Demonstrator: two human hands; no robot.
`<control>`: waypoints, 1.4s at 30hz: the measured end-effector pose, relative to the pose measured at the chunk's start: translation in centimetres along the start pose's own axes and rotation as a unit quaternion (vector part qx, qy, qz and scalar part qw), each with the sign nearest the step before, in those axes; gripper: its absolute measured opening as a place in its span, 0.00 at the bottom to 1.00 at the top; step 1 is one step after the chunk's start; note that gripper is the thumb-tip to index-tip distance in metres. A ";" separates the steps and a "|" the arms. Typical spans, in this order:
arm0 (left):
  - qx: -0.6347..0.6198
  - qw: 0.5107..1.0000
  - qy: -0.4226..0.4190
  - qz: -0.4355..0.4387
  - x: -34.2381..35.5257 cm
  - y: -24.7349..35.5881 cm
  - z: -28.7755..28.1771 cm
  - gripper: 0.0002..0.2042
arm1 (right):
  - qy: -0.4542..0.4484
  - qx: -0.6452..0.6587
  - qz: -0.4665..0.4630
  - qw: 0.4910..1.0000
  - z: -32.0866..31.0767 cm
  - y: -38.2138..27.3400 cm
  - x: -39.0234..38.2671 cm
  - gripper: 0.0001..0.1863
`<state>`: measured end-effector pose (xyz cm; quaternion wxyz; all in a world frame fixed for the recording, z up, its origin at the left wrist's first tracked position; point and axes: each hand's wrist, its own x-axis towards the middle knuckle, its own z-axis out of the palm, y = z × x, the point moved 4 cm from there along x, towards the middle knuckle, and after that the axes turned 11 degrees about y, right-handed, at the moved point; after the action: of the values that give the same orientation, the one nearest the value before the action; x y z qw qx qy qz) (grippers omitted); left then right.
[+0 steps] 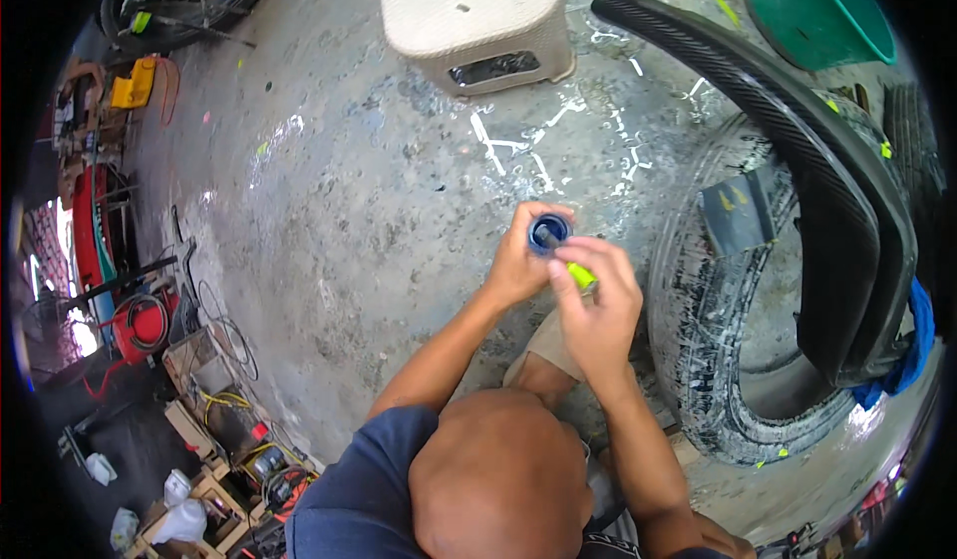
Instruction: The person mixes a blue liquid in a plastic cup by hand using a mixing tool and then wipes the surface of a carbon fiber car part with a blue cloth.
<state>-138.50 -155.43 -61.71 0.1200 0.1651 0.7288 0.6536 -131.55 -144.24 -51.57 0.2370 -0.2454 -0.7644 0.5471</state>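
My left hand [516,260] is wrapped around a small round container with a dark blue rim [550,232], its open mouth facing up. Over that mouth, my right hand [600,300] has thumb and fingers pinched together. A short greyish stick-like piece [546,237] shows inside the container beside the right fingertips; whether they grip it is hard to see. Something bright yellow-green [581,277] shows just under the right fingers, partly hidden by them.
To the right, a long black carbon-patterned panel [797,126] leans on a worn tyre [703,360]. A grey sheet [738,212] lies on the tyre, near a blue cloth [922,340]. Ahead stand a beige stool [474,11] and a green bucket [817,11]. Tools and cables crowd the left.
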 end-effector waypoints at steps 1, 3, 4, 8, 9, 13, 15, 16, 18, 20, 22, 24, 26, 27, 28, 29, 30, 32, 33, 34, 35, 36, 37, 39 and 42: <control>0.003 1.000 0.004 -0.005 0.1 0.2 0.0 0.22 | -0.006 0.002 0.004 1.000 0.3 0.9 -0.3 0.08; -0.101 0.984 0.083 -0.120 0.1 -0.4 -0.2 0.19 | 0.021 0.047 0.077 0.996 0.4 2.8 -0.7 0.07; -0.078 0.990 0.086 -0.084 0.3 -0.5 -0.3 0.19 | 0.020 0.049 0.096 0.994 0.2 2.9 -0.8 0.07; -0.063 0.985 0.118 -0.112 0.5 -0.9 -1.6 0.22 | 0.010 0.043 0.156 0.987 -0.2 3.7 -1.0 0.06; -0.064 0.985 0.115 -0.114 0.7 -0.8 -1.6 0.22 | 0.013 0.040 0.157 0.987 -0.4 3.6 -0.9 0.06; -0.059 0.987 0.095 -0.117 1.5 -0.9 -1.4 0.23 | 0.025 0.119 0.202 0.972 -0.7 3.3 -0.5 0.05; -0.026 0.989 0.107 -0.095 2.0 -1.1 -1.2 0.24 | 0.038 0.170 0.232 0.957 -0.9 3.3 -0.3 0.05; -0.025 0.989 0.105 -0.097 2.1 -0.9 -1.1 0.24 | 0.037 0.168 0.225 0.959 -1.1 3.2 -0.2 0.04; -0.064 0.983 0.096 -0.142 2.3 -0.6 -1.0 0.25 | 0.037 0.166 0.220 0.960 -1.3 3.1 0.1 0.04; -0.076 0.983 0.090 -0.143 2.4 -0.2 -1.0 0.25 | 0.033 0.173 0.207 0.962 -1.5 2.8 0.3 0.05; -0.090 0.982 0.084 -0.144 2.6 0.1 -1.0 0.24 | 0.035 0.179 0.213 0.960 -1.9 2.6 0.4 0.05; -0.091 0.986 0.042 -0.134 2.7 0.7 -0.7 0.23 | 0.035 0.186 0.220 0.957 -2.2 2.1 0.6 0.05; -0.088 0.987 0.030 -0.127 2.9 0.7 -0.7 0.24 | 0.043 0.216 0.212 0.952 -2.8 1.4 1.0 0.05; -0.086 0.989 0.018 -0.120 2.9 0.8 -0.6 0.24 | 0.042 0.216 0.215 0.951 -3.0 1.1 1.2 0.05; -0.085 0.989 0.018 -0.122 2.9 1.0 -0.5 0.24 | 0.039 0.218 0.208 0.953 -3.2 0.7 1.6 0.05; -0.089 0.989 0.017 -0.115 3.0 1.2 -0.4 0.24 | 0.036 0.219 0.201 0.954 -3.3 0.5 1.9 0.05; -0.094 0.990 0.016 -0.108 3.0 1.6 -0.3 0.25 | 0.029 0.224 0.201 0.953 -3.3 0.4 2.2 0.06; -0.118 0.984 0.017 -0.134 2.6 2.0 -0.3 0.24 | 0.017 0.230 0.214 0.949 -3.2 0.3 2.4 0.07; -0.143 0.977 0.018 -0.158 2.6 2.2 -0.2 0.23 | 0.005 0.237 0.224 0.946 -3.0 0.3 2.5 0.07; -0.144 0.977 0.018 -0.159 2.6 2.4 -0.1 0.23 | 0.005 0.236 0.224 0.946 -3.0 0.5 2.5 0.07; -0.134 0.979 0.013 -0.153 2.6 2.6 0.0 0.23 | 0.000 0.236 0.233 0.943 -2.8 0.8 2.3 0.08; -0.123 0.981 0.008 -0.147 2.6 2.8 0.1 0.23 | -0.006 0.237 0.241 0.941 -2.6 1.1 2.1 0.09; -0.124 0.981 0.008 -0.147 2.6 2.9 0.1 0.23 | -0.005 0.236 0.242 0.941 -2.6 1.2 2.0 0.09; -0.121 0.984 -0.002 -0.132 2.6 3.3 0.2 0.24 | -0.012 0.253 0.270 0.929 -2.4 1.5 1.8 0.09; -0.132 0.979 -0.019 -0.155 2.5 3.4 0.2 0.26 | -0.001 0.268 0.281 0.921 -2.8 0.8 2.3 0.09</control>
<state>-140.44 -153.99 -58.25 0.2549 0.0453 0.6501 0.7144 -131.43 -140.53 -51.31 0.1294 -0.3771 -0.4885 0.7762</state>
